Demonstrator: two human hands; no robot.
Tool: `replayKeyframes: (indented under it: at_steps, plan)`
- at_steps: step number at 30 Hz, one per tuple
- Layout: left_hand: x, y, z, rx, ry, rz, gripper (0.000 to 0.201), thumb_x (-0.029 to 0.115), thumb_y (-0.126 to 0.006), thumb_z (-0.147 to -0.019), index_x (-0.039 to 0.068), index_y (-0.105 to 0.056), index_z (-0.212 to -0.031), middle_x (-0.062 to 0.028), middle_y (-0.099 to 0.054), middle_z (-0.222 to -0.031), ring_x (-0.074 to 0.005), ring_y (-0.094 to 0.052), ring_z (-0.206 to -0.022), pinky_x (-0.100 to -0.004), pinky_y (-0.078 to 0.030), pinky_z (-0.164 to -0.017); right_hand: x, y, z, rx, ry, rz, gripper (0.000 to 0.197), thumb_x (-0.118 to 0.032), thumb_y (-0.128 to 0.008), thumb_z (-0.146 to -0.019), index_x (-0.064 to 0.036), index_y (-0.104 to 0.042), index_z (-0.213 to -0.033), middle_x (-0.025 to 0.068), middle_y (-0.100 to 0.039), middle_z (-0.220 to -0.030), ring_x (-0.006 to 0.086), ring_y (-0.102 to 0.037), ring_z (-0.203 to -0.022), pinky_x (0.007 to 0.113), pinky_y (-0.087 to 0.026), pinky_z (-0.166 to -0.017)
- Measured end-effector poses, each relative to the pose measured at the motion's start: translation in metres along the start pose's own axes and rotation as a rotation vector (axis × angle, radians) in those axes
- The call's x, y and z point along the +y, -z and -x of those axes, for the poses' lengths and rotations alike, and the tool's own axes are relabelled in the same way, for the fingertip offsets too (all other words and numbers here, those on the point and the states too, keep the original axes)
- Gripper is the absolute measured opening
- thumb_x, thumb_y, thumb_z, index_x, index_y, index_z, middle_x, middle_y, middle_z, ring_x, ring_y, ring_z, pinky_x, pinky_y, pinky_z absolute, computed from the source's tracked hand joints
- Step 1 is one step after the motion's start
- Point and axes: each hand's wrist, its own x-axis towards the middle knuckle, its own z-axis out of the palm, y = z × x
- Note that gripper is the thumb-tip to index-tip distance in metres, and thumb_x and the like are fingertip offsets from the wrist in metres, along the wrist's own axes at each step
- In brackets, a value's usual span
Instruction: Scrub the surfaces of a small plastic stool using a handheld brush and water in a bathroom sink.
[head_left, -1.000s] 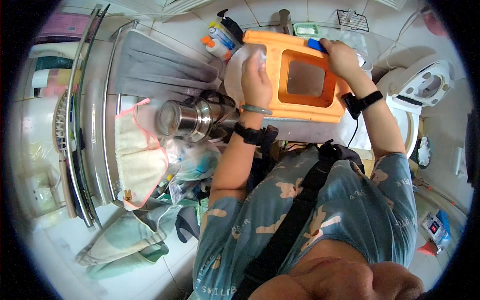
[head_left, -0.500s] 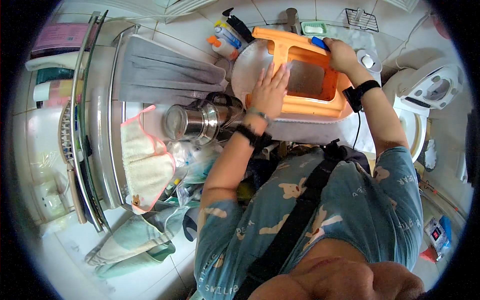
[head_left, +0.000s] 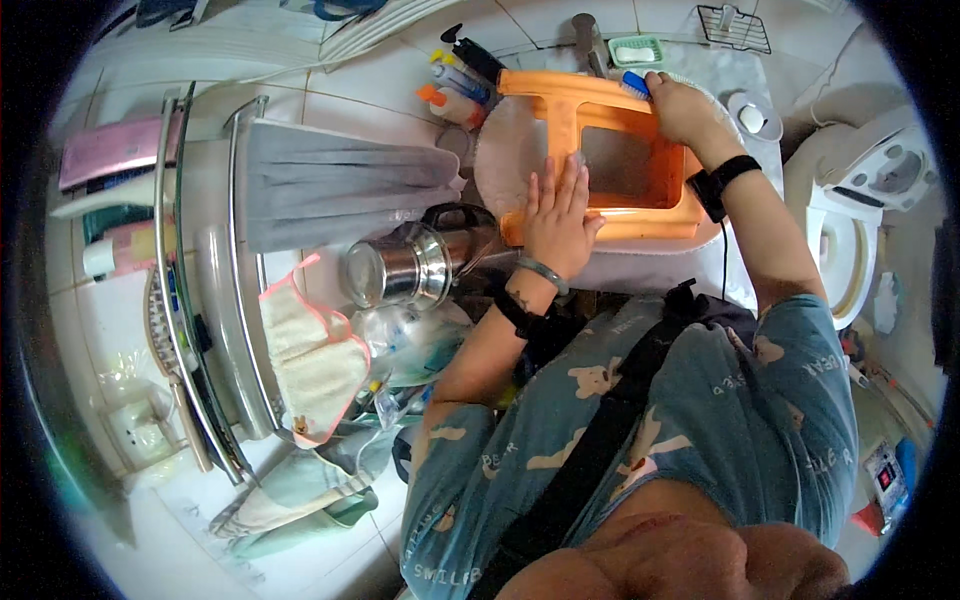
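Observation:
An orange plastic stool (head_left: 564, 128), tipped so its open frame shows, lies over the white washbasin (head_left: 500, 150). My left hand (head_left: 558, 225) rests on it with fingers stretched out, near the lower end of its crossbar. At the stool's far right edge, my right hand (head_left: 685, 112) is closed round a blue scrubbing brush (head_left: 635, 84). The brush's pale bristles face down toward the orange rim. Part of the basin is hidden beneath the stool.
Pump and squeeze bottles (head_left: 455, 104) stand behind the basin at left, near the tap (head_left: 588, 42). A green soap dish (head_left: 636, 50) sits farther right. A steel thermos (head_left: 400, 268) and grey towel (head_left: 345, 185) are at left; a toilet (head_left: 845, 250) is at right.
My left hand has slid toward me and slightly right along the stool. The right hand, still with the brush, stays at the far right edge. The whole view has shifted slightly.

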Motion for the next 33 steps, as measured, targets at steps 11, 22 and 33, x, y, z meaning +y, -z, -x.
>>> replayKeyframes:
  at_steps: [11,22,33]
  plan:
    - [-0.029,0.002,-0.122,0.204,0.080,-0.245,0.070,0.044,-0.044,-0.088,0.004,-0.020,-0.141,-0.0137,-0.017,-0.148,-0.0361,-0.008,-0.137,-0.0486,-0.004,-0.110,0.002,-0.011,-0.010,-0.088,0.000,-0.032,0.023,-0.006,-0.046,-0.083,-0.0027,-0.043,-0.106,0.0192,-0.058,-0.103,0.0345,-0.060,-0.094,0.041,-0.049,-0.077]
    - [-0.003,0.017,-0.003,-0.014,0.109,-0.093,0.077,0.043,-0.054,-0.082,-0.001,-0.026,-0.138,-0.0158,-0.016,-0.148,-0.0379,-0.007,-0.136,-0.0485,-0.003,-0.110,0.001,-0.031,-0.014,-0.040,-0.045,0.024,0.017,-0.009,-0.044,-0.086,-0.0013,-0.043,-0.101,0.0202,-0.061,-0.093,0.0340,-0.063,-0.086,0.043,-0.051,-0.073]
    - [-0.014,0.015,-0.084,0.045,0.116,-0.218,0.074,0.045,-0.052,-0.084,0.003,-0.026,-0.139,-0.0110,-0.009,-0.150,-0.0382,0.000,-0.136,-0.0463,-0.006,-0.111,-0.008,-0.027,0.002,0.031,-0.092,-0.022,0.017,-0.008,-0.041,-0.086,-0.0017,-0.045,-0.102,0.0201,-0.060,-0.096,0.0345,-0.063,-0.086,0.042,-0.051,-0.071]
